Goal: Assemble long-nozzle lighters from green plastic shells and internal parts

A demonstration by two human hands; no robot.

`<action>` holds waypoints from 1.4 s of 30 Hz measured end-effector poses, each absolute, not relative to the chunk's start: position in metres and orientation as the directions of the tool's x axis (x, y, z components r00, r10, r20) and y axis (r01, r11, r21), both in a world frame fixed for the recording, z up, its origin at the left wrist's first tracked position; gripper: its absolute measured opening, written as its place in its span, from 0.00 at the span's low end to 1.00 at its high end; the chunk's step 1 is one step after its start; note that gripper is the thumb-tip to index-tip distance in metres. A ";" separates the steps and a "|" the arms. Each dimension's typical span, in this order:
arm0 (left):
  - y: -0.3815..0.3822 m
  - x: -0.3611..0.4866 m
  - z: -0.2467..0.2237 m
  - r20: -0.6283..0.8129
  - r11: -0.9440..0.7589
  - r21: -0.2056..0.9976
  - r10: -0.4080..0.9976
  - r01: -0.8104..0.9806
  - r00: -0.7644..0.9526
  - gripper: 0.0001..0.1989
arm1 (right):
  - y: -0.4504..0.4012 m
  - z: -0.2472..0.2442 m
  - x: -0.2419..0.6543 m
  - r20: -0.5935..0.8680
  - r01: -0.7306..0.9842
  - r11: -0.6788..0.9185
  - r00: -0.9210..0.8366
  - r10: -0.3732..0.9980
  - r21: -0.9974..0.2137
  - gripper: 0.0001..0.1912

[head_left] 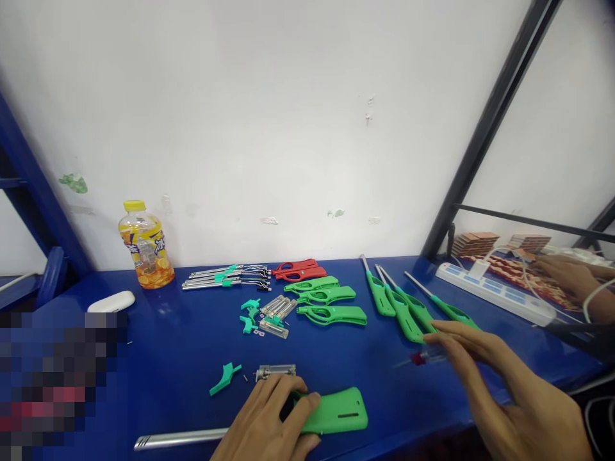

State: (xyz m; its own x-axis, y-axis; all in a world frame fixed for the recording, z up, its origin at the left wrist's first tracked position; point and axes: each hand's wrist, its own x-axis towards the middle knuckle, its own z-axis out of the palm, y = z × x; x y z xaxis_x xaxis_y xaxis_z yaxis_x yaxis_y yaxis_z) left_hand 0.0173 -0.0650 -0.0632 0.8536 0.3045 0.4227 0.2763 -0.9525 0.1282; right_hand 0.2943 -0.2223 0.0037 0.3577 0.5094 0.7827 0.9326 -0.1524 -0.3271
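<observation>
My left hand (269, 419) is closed over a green lighter handle shell (339, 411) at the front of the table. A silver metal tube (182, 438) runs out to the left from under that hand. My right hand (512, 390) pinches a small screwdriver (419, 357) with a clear and red handle, its thin shaft pointing left and blurred. Just beyond my left fingers lies a transparent lighter fuel tank (276, 369). A teal trigger (224, 378) rests to its left, near a tiny pin (245, 378).
Behind are several metal tubes with wires (216, 278), red shells (298, 269), green shells (331, 315), teal triggers (248, 323) and fuel tanks (273, 328). Long green lighters (406, 317) lie right, near a power strip (494, 294). A bottle (145, 246) stands left. Another person's hand (567, 272) shows far right.
</observation>
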 end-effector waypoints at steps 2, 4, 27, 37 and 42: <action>-0.064 0.017 -0.064 0.426 -0.953 0.131 0.303 0.273 0.853 0.29 | -0.222 0.011 0.284 0.766 0.942 -0.032 0.292 0.573 -0.335 0.14; -0.064 0.016 -0.064 0.430 -0.956 0.129 0.293 0.263 0.854 0.28 | -0.219 0.012 0.275 0.750 0.944 0.057 0.219 0.624 -0.324 0.10; -0.066 0.018 -0.061 0.425 -0.956 0.105 0.293 0.275 0.856 0.25 | -0.201 0.027 0.264 0.817 0.935 0.258 0.054 0.574 -0.243 0.10; -0.059 0.016 -0.069 0.445 -0.967 0.032 0.239 0.251 0.863 0.26 | -0.163 0.012 0.244 0.765 0.724 0.474 0.115 0.634 -0.501 0.08; -0.061 0.016 -0.065 0.433 -0.963 0.044 0.259 0.267 0.863 0.25 | -0.163 0.004 0.247 0.647 0.585 0.428 0.231 0.727 -0.689 0.15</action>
State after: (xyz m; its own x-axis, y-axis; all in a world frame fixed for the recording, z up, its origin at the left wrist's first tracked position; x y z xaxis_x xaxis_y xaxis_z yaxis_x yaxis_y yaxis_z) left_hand 0.0165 -0.0614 -0.0652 0.8634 0.2590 0.4329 0.2665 -0.9628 0.0444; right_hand 0.2474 -0.1633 0.0039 0.2309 0.7268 0.6469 0.5850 0.4276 -0.6891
